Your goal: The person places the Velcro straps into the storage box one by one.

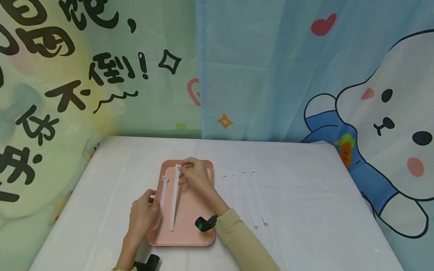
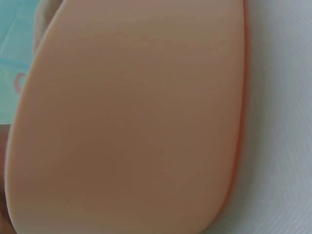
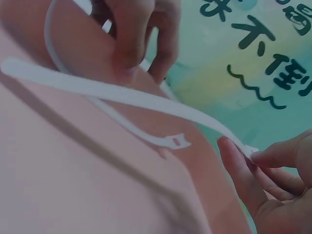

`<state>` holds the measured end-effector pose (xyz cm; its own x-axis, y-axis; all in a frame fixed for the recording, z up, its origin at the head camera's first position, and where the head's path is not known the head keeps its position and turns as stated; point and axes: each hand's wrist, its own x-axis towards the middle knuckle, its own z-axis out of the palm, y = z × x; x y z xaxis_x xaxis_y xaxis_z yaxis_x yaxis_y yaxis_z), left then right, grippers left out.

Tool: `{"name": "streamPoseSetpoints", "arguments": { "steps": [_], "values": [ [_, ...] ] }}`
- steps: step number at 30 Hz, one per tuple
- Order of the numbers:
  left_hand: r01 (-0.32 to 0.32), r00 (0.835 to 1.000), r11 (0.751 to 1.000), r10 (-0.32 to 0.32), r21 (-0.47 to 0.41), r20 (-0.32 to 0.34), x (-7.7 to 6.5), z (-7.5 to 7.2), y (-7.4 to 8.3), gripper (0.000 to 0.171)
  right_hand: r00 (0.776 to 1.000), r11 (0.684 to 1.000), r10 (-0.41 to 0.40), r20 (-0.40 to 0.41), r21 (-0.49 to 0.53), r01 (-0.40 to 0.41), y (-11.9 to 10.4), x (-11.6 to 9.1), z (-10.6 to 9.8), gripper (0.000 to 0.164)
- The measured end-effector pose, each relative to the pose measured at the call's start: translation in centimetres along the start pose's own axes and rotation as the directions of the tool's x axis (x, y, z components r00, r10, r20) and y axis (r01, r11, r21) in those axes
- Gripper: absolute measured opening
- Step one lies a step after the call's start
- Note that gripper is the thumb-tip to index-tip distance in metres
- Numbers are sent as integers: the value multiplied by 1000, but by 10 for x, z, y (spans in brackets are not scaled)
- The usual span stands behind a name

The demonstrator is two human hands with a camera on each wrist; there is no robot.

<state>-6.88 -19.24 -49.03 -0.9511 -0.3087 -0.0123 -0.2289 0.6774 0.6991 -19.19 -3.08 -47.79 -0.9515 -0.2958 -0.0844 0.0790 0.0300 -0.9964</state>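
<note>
My right hand [image 1: 197, 175] pinches the slotted head end of a white cable tie strap [image 3: 131, 96] between thumb and fingers, over the far part of a pink tray [image 1: 190, 235]. The strap's long tail slants down toward the near side of the tray. A second white strap [image 3: 141, 132], its slotted head showing, lies curved along the tray's left side. At the left rim is my left hand [image 1: 144, 214], gripping the tray edge with a thumb or finger inside. In the left wrist view the tray wall [image 2: 131, 112] fills most of the picture and hides the fingertips.
Several more white straps [image 1: 259, 199] lie side by side on the white table [image 1: 305, 210], right of the tray and beyond my right forearm. A printed curtain [image 1: 251, 75] hangs behind the table's far edge.
</note>
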Motion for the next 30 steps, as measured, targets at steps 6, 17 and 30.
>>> {"name": "streamPoseSetpoints", "arguments": {
  "steps": [6,17,30],
  "values": [
    [-6,1000,1000,6,2,-4,1,1,-1,28,1000,997,-12,6,-75,12,10,5,6,17],
    [-11,1000,1000,11,-13,3,1,1,-3,29,999,990,22,28,-143,-18,23,9,14,18],
    [-15,1000,1000,15,-6,-4,1,1,-1,28,999,989,32,38,-144,-26,30,9,15,19]
  ]
}}
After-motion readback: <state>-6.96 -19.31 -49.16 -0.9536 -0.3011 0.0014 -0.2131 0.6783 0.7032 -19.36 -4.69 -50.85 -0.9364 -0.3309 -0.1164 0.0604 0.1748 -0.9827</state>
